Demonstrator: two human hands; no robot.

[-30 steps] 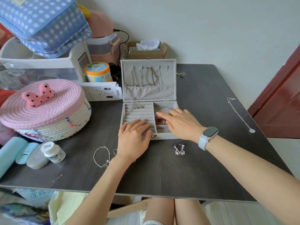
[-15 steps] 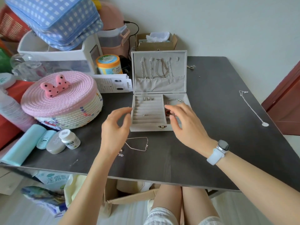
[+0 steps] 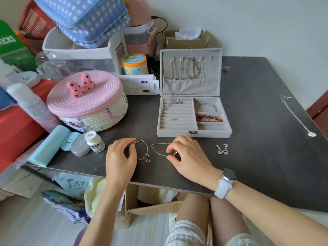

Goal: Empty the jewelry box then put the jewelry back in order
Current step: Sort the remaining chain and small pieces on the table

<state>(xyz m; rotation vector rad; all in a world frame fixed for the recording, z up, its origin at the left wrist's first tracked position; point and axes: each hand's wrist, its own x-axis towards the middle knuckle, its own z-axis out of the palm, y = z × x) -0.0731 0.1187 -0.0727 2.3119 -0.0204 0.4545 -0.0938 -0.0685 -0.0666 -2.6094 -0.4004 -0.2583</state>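
From the head view, a dark grey counter (image 3: 248, 157) stands against a pale wall, its far left side crowded with containers. The left hand (image 3: 120, 157) hovers with loosely curled fingers, grasping nothing, just left of a silver bracelet (image 3: 142, 150). The right hand (image 3: 188, 157) pinches a thin necklace (image 3: 157, 150) lying between both hands. Beyond the right hand sits the open jewelry box (image 3: 193, 118); to its right lie earrings (image 3: 222, 150).

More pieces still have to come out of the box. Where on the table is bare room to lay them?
Bare: right of the jewelry box, up to the long necklace, and beyond the earrings. Crowded: the left side around the pink basket, and the front strip by the hands.
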